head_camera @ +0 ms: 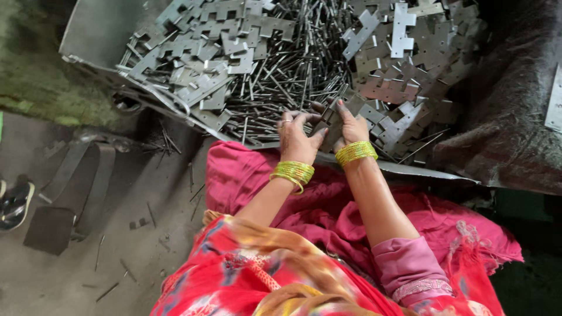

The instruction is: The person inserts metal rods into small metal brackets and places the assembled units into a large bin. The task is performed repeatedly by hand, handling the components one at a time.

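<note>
My left hand (pixel 295 136) and my right hand (pixel 349 124) meet at the near edge of a heap of metal parts. Both grip one grey hinge plate (pixel 329 124) between them, the fingers curled round it. Each wrist carries a stack of yellow-green bangles (pixel 293 172). In front of the hands lies a mass of thin metal pins (pixel 287 76). Piles of notched hinge plates (pixel 193 52) lie to the left, and more hinge plates (pixel 410 64) to the right. My forearms reach out over pink cloth (pixel 246 175) on my lap.
The parts rest on a metal sheet tray (pixel 99 29) whose near rim runs past my wrists. Loose pins (pixel 149 213) are scattered on the grey floor at the left, beside a dark strap (pixel 64 199) and a sandal (pixel 14 202). Dark cloth (pixel 515 117) lies at the right.
</note>
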